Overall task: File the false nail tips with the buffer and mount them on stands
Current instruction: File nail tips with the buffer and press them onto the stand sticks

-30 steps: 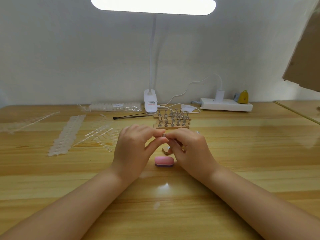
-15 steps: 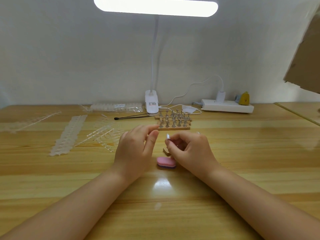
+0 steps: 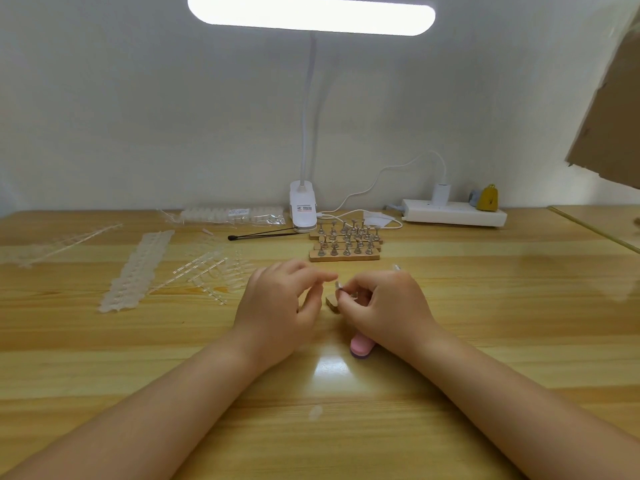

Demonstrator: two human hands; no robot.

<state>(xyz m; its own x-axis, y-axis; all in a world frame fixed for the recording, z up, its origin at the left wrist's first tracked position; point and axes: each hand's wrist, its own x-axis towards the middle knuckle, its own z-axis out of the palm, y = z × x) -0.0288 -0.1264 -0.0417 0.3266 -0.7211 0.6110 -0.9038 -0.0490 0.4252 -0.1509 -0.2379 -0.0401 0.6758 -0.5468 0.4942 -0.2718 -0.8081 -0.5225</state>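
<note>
Nail stand pinched in my right hand

My right hand pinches a small stand at its fingertips, above a wooden base; my left hand hovers beside it, fingers loose, holding nothing. The pink buffer lies under my right wrist.

left hand fingers loosely curled, right hand pinching — forearms converging

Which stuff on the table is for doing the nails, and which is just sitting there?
For the job:
right hand pinching a small stand
left hand
pink buffer
wooden racks of stands
clear nail tip strips

Just lying about:
desk lamp
power strip
yellow object
black stick
</note>
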